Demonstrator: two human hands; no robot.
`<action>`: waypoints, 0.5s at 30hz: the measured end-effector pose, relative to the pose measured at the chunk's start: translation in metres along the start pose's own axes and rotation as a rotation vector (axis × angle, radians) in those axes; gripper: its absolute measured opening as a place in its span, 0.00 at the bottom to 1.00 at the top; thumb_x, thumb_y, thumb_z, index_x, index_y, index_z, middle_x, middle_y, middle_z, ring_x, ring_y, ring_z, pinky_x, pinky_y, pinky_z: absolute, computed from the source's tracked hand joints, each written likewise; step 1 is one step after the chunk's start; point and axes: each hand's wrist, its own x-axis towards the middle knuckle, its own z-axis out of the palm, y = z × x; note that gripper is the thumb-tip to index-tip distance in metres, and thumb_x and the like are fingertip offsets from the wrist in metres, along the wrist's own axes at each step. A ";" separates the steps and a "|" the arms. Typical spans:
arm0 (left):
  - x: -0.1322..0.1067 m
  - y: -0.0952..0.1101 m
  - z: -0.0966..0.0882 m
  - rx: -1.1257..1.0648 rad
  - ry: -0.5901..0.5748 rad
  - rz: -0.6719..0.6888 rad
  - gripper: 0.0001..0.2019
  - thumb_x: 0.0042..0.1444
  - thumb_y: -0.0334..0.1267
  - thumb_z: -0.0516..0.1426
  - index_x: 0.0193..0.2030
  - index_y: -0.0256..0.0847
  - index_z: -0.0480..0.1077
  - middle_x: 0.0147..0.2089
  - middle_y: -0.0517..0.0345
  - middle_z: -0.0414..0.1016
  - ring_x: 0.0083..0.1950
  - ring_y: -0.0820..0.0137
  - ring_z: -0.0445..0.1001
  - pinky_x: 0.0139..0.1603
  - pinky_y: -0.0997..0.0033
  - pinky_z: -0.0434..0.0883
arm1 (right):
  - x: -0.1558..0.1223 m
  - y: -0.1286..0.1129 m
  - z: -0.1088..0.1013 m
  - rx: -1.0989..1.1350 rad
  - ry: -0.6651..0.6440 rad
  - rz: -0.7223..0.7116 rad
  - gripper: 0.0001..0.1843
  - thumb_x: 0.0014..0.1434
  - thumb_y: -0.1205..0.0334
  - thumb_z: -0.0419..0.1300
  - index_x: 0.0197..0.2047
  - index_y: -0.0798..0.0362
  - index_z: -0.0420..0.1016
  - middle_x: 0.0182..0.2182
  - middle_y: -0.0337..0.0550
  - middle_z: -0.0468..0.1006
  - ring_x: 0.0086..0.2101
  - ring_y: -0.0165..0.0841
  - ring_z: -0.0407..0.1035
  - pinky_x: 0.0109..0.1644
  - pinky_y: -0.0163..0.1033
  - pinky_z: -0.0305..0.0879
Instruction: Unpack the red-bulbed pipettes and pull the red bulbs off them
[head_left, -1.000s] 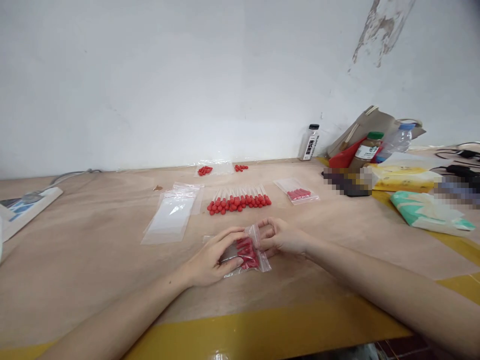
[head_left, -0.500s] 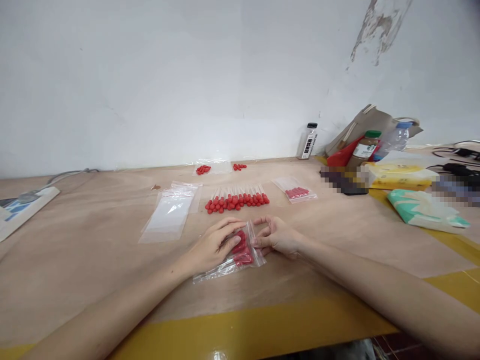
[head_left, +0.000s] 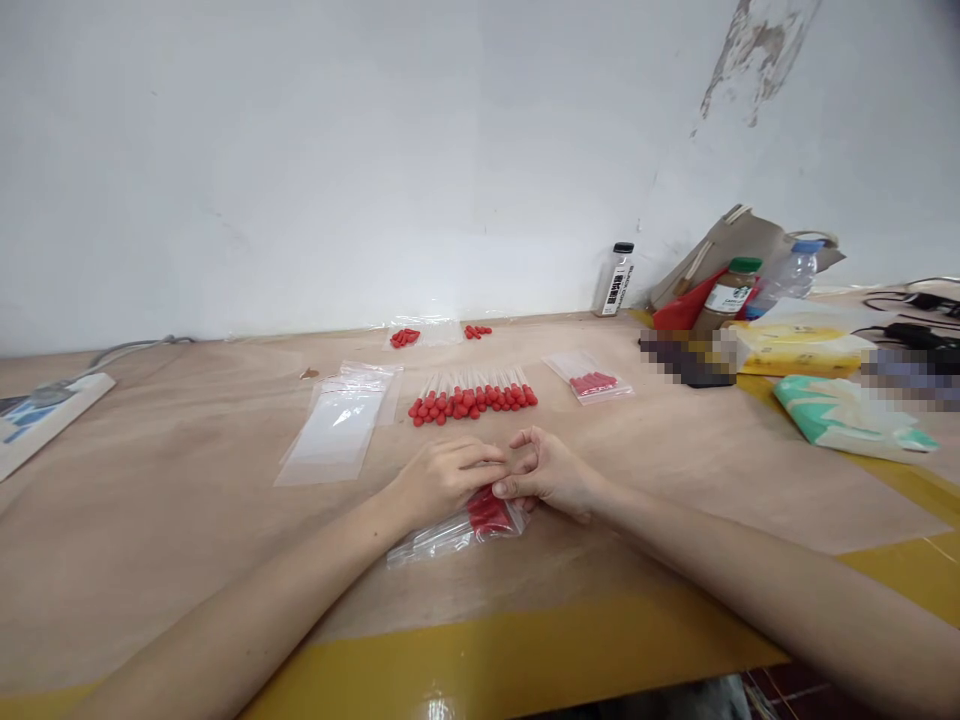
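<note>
Both left hand (head_left: 442, 478) and right hand (head_left: 551, 475) pinch the dropper bag (head_left: 450, 530) on the counter (head_left: 187, 520); bottle (head_left: 619, 278) label unreadable.

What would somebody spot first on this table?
The bright red stands out: a row of red-capped droppers lies in the middle of the table. Nearer the front edge, the left hand and right hand meet over a clear bag with more red caps inside.

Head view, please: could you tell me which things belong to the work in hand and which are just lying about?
In hand: zip bag pinched by left hand and right hand; row of red-bulbed droppers; empty bags; filled bag.
Lying about: black-capped bottle; tissue packs; paper bag.
</note>
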 end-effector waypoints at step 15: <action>-0.003 -0.001 -0.003 0.011 0.042 -0.034 0.11 0.59 0.27 0.47 0.35 0.37 0.70 0.38 0.54 0.76 0.38 0.72 0.74 0.39 0.75 0.71 | -0.011 0.010 -0.004 -0.297 -0.063 -0.382 0.10 0.53 0.55 0.58 0.32 0.54 0.69 0.28 0.39 0.74 0.29 0.28 0.69 0.35 0.37 0.68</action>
